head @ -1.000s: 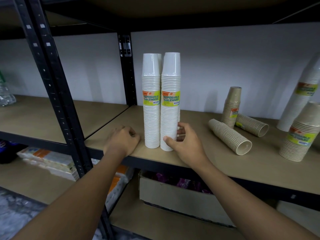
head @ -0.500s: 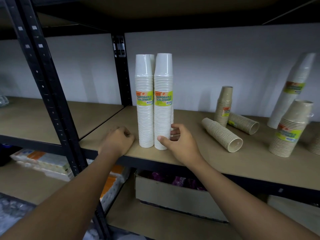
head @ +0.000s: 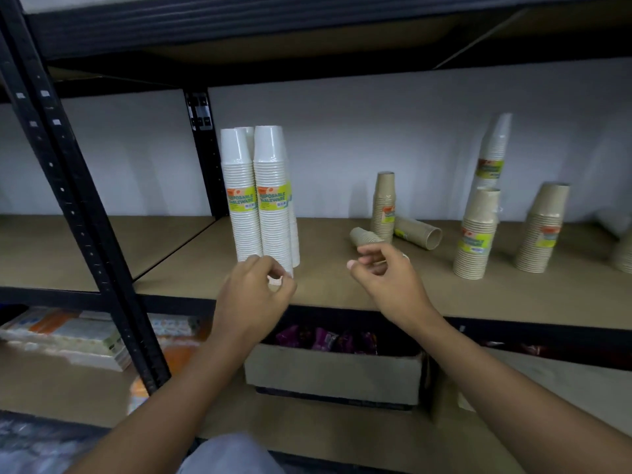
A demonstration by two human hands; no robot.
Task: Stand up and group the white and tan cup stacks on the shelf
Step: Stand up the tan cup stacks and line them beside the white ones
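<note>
Three white cup stacks (head: 270, 200) stand upright and pressed together at the left of the shelf board (head: 342, 285). My left hand (head: 254, 295) hovers in front of their base, fingers curled, holding nothing. My right hand (head: 386, 275) is in the air to the right, fingers loosely apart and empty. Behind it a short tan stack (head: 383, 206) stands upright, with one tan stack (head: 417, 231) lying on its side and another lying tan stack (head: 364, 236) partly hidden by my fingers. Farther right stand two tan stacks (head: 477, 234) (head: 542, 229) and a leaning white stack (head: 492, 152).
A black upright post (head: 78, 213) crosses the left foreground and another post (head: 205, 152) stands behind the white stacks. The lower shelf holds a cardboard box (head: 335, 374) with purple packets and flat packs (head: 65, 336) at the left. More blurred cups (head: 624, 254) sit at the far right.
Both hands have come off the white stacks and the shelf edge and lifted back. My right hand has moved right toward the lying tan cups. The view has shifted right.
</note>
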